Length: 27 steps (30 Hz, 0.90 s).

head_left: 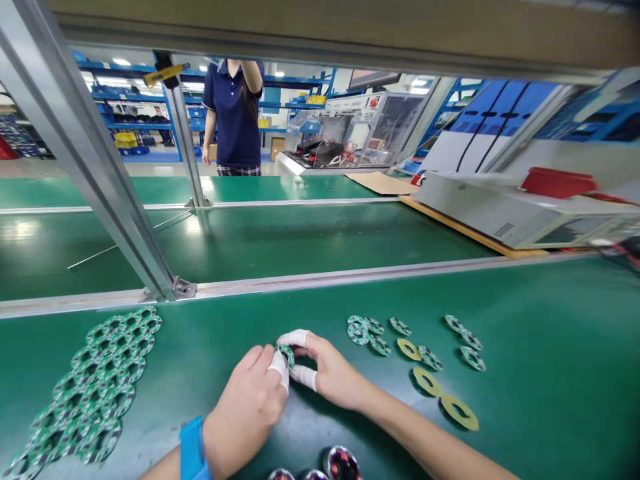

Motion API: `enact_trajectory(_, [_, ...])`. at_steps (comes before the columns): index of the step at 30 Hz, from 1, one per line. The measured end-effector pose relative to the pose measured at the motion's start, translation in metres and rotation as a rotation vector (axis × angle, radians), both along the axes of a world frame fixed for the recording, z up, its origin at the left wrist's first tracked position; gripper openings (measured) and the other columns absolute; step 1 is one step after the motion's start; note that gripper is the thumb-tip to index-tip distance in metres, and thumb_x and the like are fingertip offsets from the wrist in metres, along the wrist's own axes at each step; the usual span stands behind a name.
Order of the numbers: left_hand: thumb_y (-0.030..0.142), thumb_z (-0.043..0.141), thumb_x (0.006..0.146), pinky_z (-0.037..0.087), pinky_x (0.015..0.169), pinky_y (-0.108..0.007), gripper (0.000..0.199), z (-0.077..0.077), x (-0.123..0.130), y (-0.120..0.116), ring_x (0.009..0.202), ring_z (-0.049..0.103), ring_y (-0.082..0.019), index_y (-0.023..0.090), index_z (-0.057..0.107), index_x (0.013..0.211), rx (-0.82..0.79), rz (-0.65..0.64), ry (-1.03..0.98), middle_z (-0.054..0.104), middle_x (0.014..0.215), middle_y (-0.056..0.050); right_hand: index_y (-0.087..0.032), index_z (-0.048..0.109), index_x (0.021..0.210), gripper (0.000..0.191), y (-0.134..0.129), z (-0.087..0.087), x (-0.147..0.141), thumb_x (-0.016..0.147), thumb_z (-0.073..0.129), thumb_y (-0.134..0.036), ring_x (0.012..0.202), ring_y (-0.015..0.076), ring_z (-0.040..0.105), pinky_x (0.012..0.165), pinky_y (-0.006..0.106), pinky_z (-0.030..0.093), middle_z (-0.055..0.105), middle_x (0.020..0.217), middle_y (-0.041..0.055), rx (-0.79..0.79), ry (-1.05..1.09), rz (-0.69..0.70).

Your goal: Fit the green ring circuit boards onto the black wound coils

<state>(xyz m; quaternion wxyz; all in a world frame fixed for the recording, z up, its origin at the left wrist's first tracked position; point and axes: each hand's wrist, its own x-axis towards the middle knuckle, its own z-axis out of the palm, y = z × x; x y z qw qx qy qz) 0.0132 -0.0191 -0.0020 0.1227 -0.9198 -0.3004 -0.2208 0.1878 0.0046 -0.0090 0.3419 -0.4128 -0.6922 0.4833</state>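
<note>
Between my two hands is a small ring-shaped green circuit board (287, 355), held just above the green bench. My left hand (255, 393), with a blue band at the wrist, pinches the ring's left side. White finger cots cover the thumb and a finger of my right hand (320, 370), which grips the ring from the right. Part of the board is hidden by the fingers. To the right lie several loose ring boards (358, 330) and yellow rings (460, 412). Rows of ring boards (100, 380) cover the bench at left.
Round parts with copper-coloured windings (343, 463) sit at the bottom edge. A metal post (100, 147) rises at left from a rail along the bench's back. Beyond are a grey equipment case (480, 207) at right and a person in a dark blue shirt (234, 120).
</note>
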Motion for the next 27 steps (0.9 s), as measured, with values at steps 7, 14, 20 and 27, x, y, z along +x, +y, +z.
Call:
enact_trajectory(7, [0.002,0.041,0.083,0.047,0.079,-0.036,0.027,-0.001,-0.004,0.003,0.088,0.058,-0.022,0.014,0.063,0.073,-0.009,-0.021,-0.072,0.064,0.079,-0.009,-0.019,0.062,0.103,0.034,-0.003,0.000,0.001,0.070,0.059,-0.009,0.091,0.0198,0.059,0.082,0.035,0.050,0.062,0.101,0.0067,0.067,-0.040,-0.023])
enact_trajectory(14, [0.003,0.042,0.083,0.043,0.086,-0.040,0.026,-0.004,-0.005,0.000,0.096,0.059,-0.025,0.014,0.064,0.074,0.070,-0.029,0.004,0.066,0.082,-0.009,-0.018,0.062,0.100,0.035,-0.002,-0.002,-0.001,0.067,0.058,-0.006,0.088,0.0193,0.058,0.078,0.033,0.049,0.062,0.098,0.0062,0.091,-0.052,-0.026])
enact_trajectory(20, [0.001,0.042,0.079,0.041,0.087,-0.040,0.026,-0.012,0.002,-0.007,0.097,0.059,-0.027,0.012,0.065,0.075,0.116,0.011,0.018,0.066,0.079,-0.009,-0.018,0.061,0.104,0.038,0.002,0.003,0.002,0.068,0.057,-0.006,0.092,0.0194,0.059,0.081,0.034,0.050,0.062,0.102,0.0072,0.094,-0.061,0.046])
enact_trajectory(27, [-0.002,0.047,0.071,0.048,0.078,-0.037,0.025,0.004,0.003,0.001,0.088,0.059,-0.025,0.013,0.066,0.077,-0.128,0.060,-0.135,0.065,0.080,-0.009,-0.015,0.069,0.086,0.019,0.012,0.042,0.032,0.072,0.056,-0.013,0.070,0.0174,0.062,0.066,0.029,0.050,0.068,0.079,0.0052,0.083,-0.371,0.015])
